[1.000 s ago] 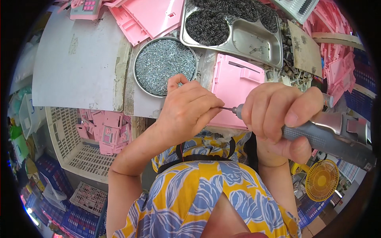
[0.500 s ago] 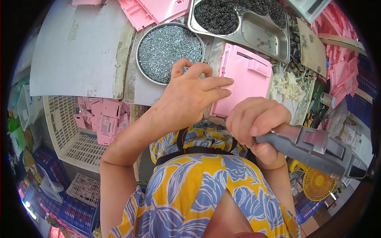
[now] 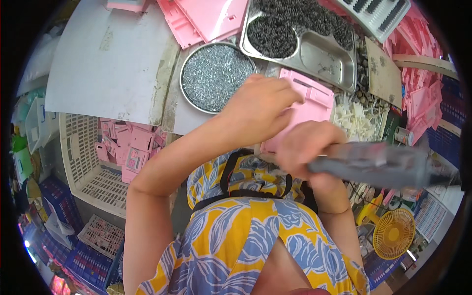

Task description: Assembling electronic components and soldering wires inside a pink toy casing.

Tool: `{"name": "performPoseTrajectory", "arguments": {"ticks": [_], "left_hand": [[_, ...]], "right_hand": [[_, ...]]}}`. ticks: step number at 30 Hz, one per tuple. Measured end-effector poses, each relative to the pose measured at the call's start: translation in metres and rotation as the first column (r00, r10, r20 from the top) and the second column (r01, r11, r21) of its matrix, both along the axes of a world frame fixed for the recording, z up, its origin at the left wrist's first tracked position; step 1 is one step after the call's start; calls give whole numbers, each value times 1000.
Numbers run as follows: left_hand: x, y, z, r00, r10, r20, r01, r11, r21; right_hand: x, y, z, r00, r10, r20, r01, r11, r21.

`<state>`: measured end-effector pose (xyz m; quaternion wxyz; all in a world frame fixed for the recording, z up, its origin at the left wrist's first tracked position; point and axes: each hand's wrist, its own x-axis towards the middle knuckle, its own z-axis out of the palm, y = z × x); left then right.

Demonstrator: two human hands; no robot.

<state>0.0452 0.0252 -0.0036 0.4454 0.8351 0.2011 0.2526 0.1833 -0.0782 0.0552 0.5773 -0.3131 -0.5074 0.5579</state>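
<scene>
A pink plastic casing (image 3: 317,112) with a slot and a raised block at its far end lies on the worktop in front of me. My left hand (image 3: 263,108) reaches over its left side with fingers bent down and bunched together; whatever they may hold is hidden. Wrapped round a grey electric screwdriver (image 3: 368,167) is my right hand (image 3: 309,147), over the casing's near right part. Motion smears both the tool and that hand, and its working tip cannot be seen. A round metal dish of small silvery screws (image 3: 211,76) stands just beyond my left forearm.
Behind the casing is a steel tray (image 3: 327,56) with dark springs. White plastic bits (image 3: 359,118) lie at its right. Pink panels (image 3: 209,19) lie beyond the dish. Below left, a cream crate (image 3: 88,167) contains pink parts. A yellow fan (image 3: 393,233) stands lower right.
My left hand has moved right, off the screw dish's edge and over the casing, its spread fingers now drawn together. The screwdriver has swung to a more level angle. The whole view has shifted slightly.
</scene>
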Motion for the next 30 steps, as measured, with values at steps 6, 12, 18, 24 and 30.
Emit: {"name": "performPoseTrajectory", "arguments": {"ticks": [6,12,18,24,30], "left_hand": [[104,1,0,994,83,-66,-28,803,595],[-11,0,62,983,30,180,-112,880,462],[-292,-5,43,533,842,-80,-839,538,78],[-605,-163,-183,-382,621,-685,-904,-98,415],[-479,-98,-235,-368,826,-428,-783,-27,622]], "right_hand": [[62,2,71,900,79,-429,45,961,271],[128,-20,100,800,177,-573,-101,982,162],[187,-33,55,907,-420,27,419,908,16],[163,10,36,858,-478,188,463,878,122],[154,13,50,795,-531,293,500,847,179]]}}
